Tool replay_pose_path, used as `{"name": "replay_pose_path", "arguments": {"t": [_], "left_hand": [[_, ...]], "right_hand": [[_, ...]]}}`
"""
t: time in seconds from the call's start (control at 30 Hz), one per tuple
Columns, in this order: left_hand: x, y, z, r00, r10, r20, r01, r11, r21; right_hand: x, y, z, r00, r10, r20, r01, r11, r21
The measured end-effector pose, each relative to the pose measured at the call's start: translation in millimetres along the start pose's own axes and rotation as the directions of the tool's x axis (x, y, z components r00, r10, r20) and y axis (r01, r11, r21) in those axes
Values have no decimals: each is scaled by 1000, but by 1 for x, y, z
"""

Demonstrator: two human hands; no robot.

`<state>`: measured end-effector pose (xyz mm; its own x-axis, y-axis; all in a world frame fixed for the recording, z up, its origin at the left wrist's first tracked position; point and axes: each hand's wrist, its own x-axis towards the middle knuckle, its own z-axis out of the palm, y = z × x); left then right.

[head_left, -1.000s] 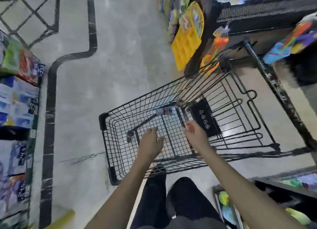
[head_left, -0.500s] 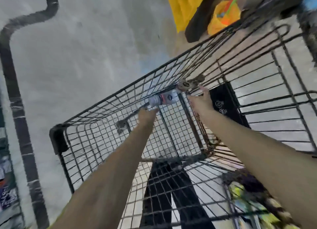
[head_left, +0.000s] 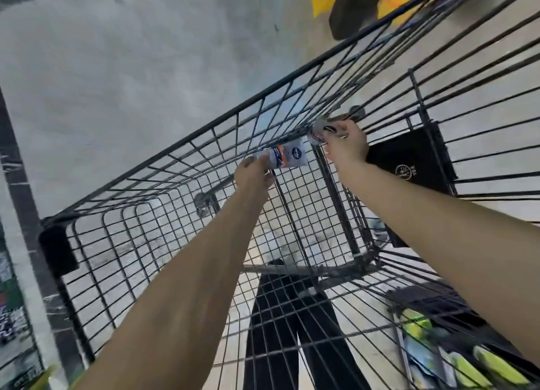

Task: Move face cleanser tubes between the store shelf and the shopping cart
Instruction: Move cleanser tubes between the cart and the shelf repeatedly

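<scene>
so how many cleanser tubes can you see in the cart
2. One white tube lies in the cart basket, gripped at its cap end by the left hand. A second tube is in the right hand, partly covered. More may be hidden behind the hands.

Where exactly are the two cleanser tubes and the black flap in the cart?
white tube with orange band (head_left: pixel 287 155), head view, on its printed label.
second tube (head_left: pixel 321 131), head view, on the end showing beside the right hand's fingers.
black flap (head_left: pixel 409 161), head view, on its flat face, behind the right wrist.
</scene>
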<state>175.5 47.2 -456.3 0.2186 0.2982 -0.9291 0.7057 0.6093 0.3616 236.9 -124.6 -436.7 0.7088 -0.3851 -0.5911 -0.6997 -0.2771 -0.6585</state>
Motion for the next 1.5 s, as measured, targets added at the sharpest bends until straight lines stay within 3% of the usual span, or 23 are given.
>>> {"name": "replay_pose_path", "arguments": {"t": [0.13,0.23,0.33,0.43,0.67,0.83,0.97,1.27,1.5], "left_hand": [[1,-3,-4,998,22,-53,-22,1000,-3],[-5,-13,-14,1000,21,7,-21,1000,-15],[-21,-24,-31,997,-5,75,6,1000,-6],[-53,-29,-52,982,-50,184,49,999,10],[-170,-16,-88,829,-91,551,41,994,103],[-269,1,-100,757,-76,649,-16,991,135],[-346,11,-110,729,-28,684,-73,990,118],[-482,13,-128,608,122,784,-358,924,133],[-542,-15,-160,451,80,889,-526,829,192]], "right_hand": [[-15,7,-10,999,-43,8,43,998,-49],[-38,3,-21,994,-94,47,97,994,-46],[-64,3,-35,988,-95,124,90,995,44],[-90,3,-53,978,-17,208,-34,971,237],[-169,-19,-103,923,134,362,-314,805,504],[-239,-50,-151,911,90,402,-311,790,528],[-294,-74,-201,874,-37,485,-279,778,562],[-410,-96,-294,908,-153,389,-193,673,714],[-506,-59,-318,961,-222,165,2,603,798]]}}
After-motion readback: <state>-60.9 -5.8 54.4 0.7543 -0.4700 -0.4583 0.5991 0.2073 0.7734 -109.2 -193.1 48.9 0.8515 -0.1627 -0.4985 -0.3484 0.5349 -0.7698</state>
